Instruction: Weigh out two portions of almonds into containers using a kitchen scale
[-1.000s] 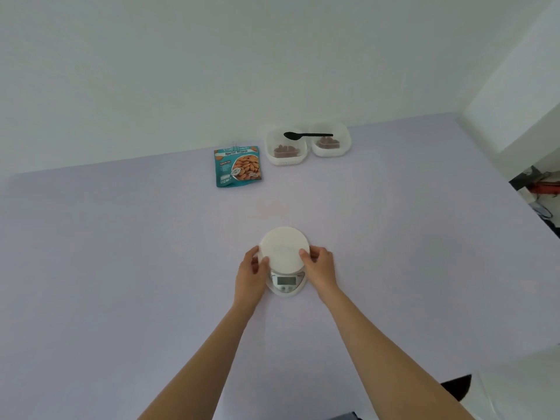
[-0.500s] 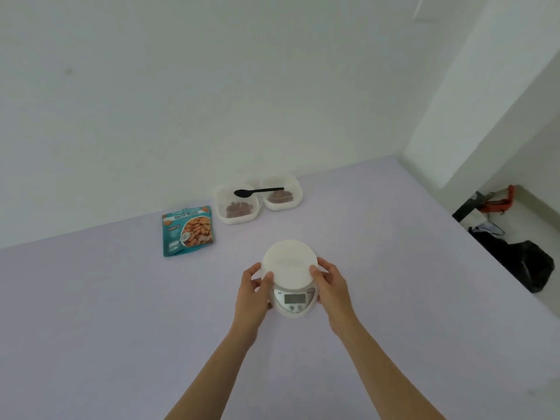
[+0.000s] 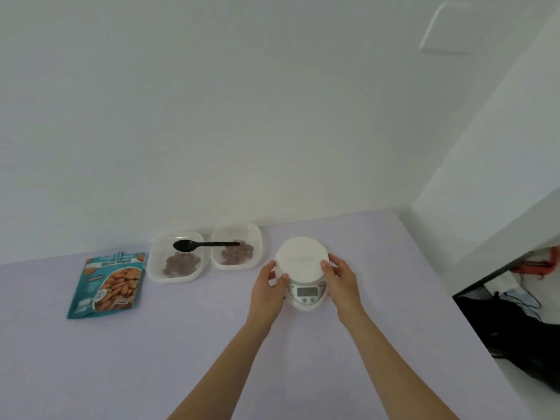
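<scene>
A small white kitchen scale (image 3: 304, 272) with a round platform and a grey display sits on the lilac table. My left hand (image 3: 266, 289) grips its left side and my right hand (image 3: 341, 281) grips its right side. To the left of the scale stand two clear plastic containers, the left container (image 3: 175, 259) and the right container (image 3: 237, 250), each holding some almonds. A black spoon (image 3: 203, 245) lies across both rims. A teal almond bag (image 3: 109, 284) lies flat further left.
The lilac table (image 3: 151, 359) runs back to a white wall. Its right edge drops off beside a white pillar, and dark bags (image 3: 521, 338) with red items lie on the floor there.
Both hands have carried the scale away from me and to the right, up beside the containers. The camera has tilted up and turned right.
</scene>
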